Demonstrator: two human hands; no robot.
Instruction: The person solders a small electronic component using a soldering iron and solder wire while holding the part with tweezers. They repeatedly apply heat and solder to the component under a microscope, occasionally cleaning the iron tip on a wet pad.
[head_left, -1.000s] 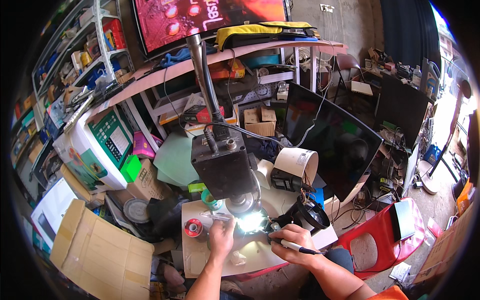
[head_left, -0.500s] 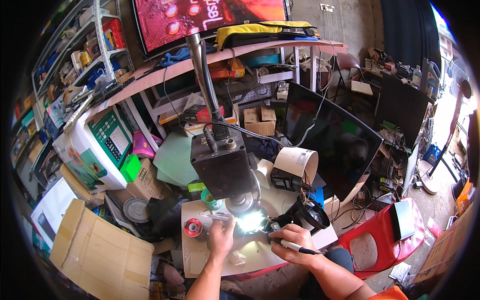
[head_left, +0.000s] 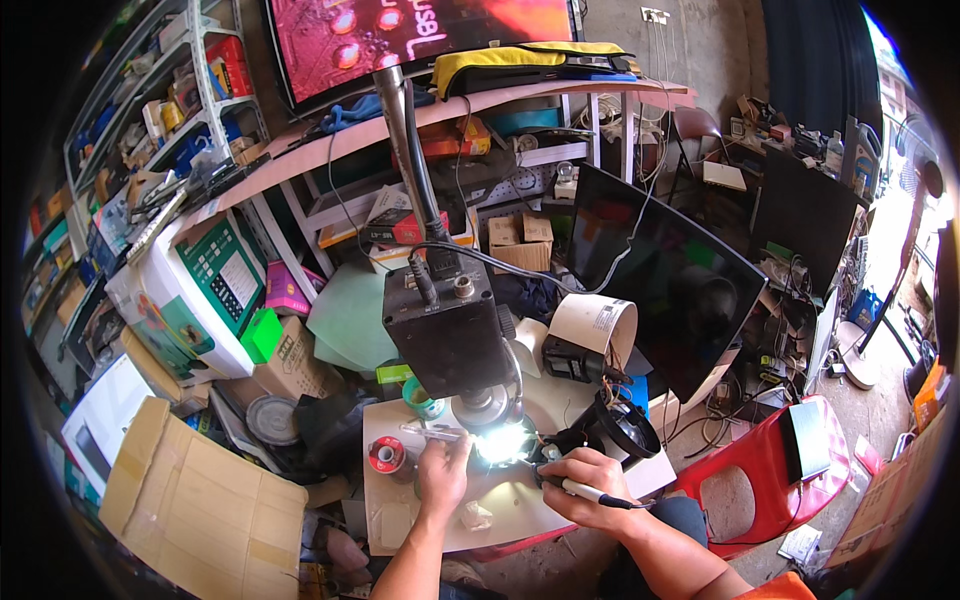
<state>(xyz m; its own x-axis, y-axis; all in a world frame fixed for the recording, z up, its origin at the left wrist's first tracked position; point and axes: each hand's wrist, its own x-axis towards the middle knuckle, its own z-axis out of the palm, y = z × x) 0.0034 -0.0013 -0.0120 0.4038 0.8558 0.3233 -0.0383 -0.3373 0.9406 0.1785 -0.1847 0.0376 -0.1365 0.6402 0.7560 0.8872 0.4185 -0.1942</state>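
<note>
Gripping a white-and-black pen-shaped tool point(head_left: 592, 494), my right hand point(head_left: 588, 474) sits at four o'clock from the bright light point(head_left: 503, 445); my left hand point(head_left: 443, 477), at eight, is closed on a slim pale tool point(head_left: 430, 432). The black box point(head_left: 440, 345) hangs at eleven, the red-faced spool point(head_left: 386, 455) at nine.

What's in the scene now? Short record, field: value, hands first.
left hand: holds a thin pale tool
right hand: holds a pen-like tool, white and black
between hands: bright light; glare hides detail there
above light: black box-shaped device on a metal pole
left of left hand: red spool on pale tabletop
beyond right hand: black round housing
far right: red chair
</note>
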